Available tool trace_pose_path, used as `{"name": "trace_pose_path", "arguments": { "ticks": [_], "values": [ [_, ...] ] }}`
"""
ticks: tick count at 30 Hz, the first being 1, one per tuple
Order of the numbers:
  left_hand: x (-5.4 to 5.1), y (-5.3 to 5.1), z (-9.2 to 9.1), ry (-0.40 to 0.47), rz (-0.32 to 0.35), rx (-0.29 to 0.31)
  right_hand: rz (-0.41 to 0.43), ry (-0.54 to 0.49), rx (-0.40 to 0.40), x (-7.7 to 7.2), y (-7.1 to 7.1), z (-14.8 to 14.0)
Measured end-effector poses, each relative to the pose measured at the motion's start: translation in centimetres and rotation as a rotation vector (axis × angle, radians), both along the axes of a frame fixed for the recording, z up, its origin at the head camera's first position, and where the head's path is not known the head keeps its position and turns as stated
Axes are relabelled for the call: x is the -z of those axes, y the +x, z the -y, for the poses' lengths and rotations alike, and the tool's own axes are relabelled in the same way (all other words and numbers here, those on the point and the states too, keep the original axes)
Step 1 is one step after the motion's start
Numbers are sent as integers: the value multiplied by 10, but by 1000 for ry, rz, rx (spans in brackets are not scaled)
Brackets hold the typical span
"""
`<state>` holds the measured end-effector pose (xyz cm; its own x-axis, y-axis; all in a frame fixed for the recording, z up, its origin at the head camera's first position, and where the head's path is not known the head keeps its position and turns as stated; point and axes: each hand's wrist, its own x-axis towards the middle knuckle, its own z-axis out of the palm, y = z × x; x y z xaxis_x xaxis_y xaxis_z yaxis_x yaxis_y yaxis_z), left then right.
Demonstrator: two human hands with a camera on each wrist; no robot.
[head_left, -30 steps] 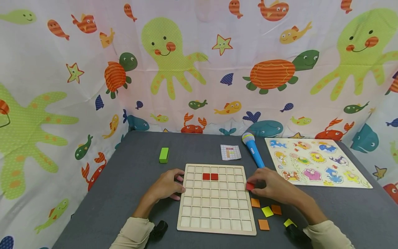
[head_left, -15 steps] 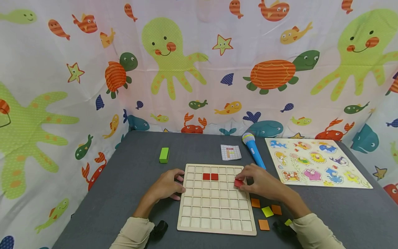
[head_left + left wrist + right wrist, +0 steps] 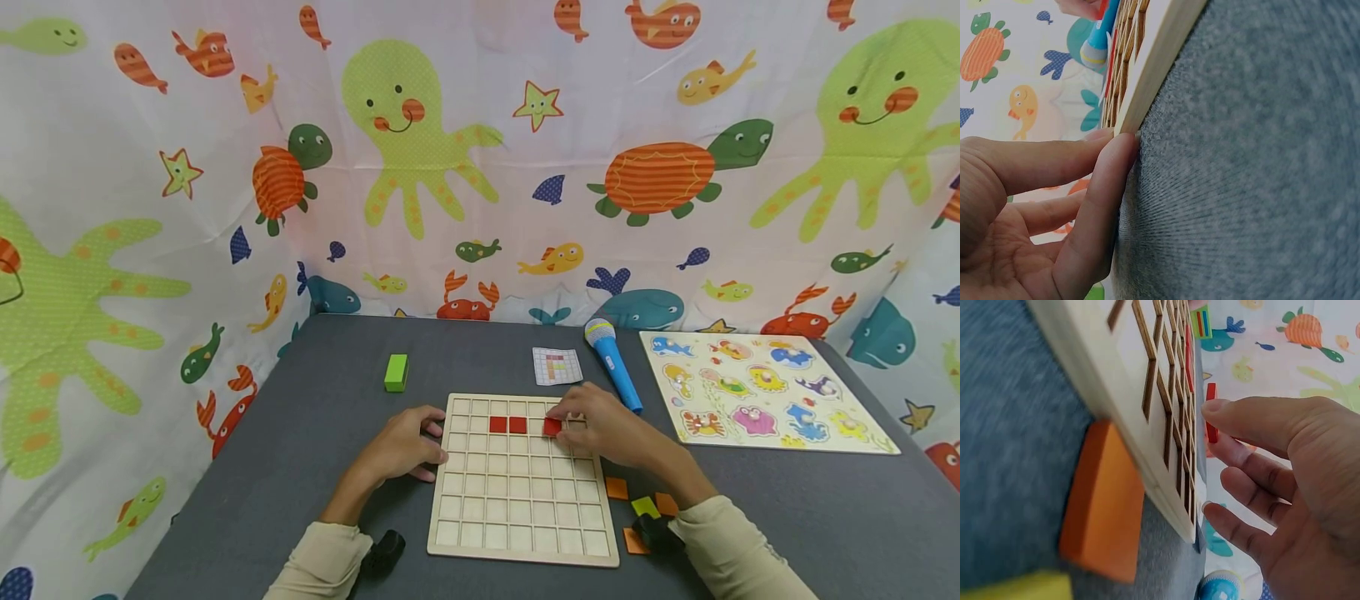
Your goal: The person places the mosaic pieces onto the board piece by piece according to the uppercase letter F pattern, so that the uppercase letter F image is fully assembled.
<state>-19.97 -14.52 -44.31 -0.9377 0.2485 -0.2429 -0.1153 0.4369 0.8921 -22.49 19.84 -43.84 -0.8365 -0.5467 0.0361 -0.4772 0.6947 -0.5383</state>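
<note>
A wooden grid board (image 3: 525, 500) lies on the table, with two red square tiles (image 3: 507, 425) side by side in its second row. My right hand (image 3: 611, 425) pinches another red tile (image 3: 552, 427) between thumb and fingers, over the upper right part of the board. In the right wrist view that tile (image 3: 1212, 412) stands on edge, apart from the grid. At the board's left edge, my left hand (image 3: 401, 446) holds the rim; the left wrist view shows the thumb and a finger (image 3: 1100, 194) meeting at the board's edge (image 3: 1160, 69).
Orange tiles (image 3: 617, 488) and a yellow tile (image 3: 645, 507) lie right of the board, partly behind the right wrist's black camera. Beyond are a green block (image 3: 396, 373), a pattern card (image 3: 557, 367), a blue toy microphone (image 3: 618, 371) and a sea-animal puzzle (image 3: 765, 392).
My right hand has carried the red tile leftward, from beside the board's right edge to over its upper right part. The left hand has stayed at the left edge.
</note>
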Motion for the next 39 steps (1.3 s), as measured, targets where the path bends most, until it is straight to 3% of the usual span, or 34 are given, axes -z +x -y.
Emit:
{"name": "trace_pose_path", "arguments": {
  "ticks": [18,28,39],
  "values": [
    [0,0,-1,-9,2,-7,-39,10,-65,4,-14,18],
    [0,0,0,-2,4,-4,4,5,-46,3,-15,20],
    [0,-1,0,-5,2,-2,-19,12,-42,5,-16,19]
  ]
}}
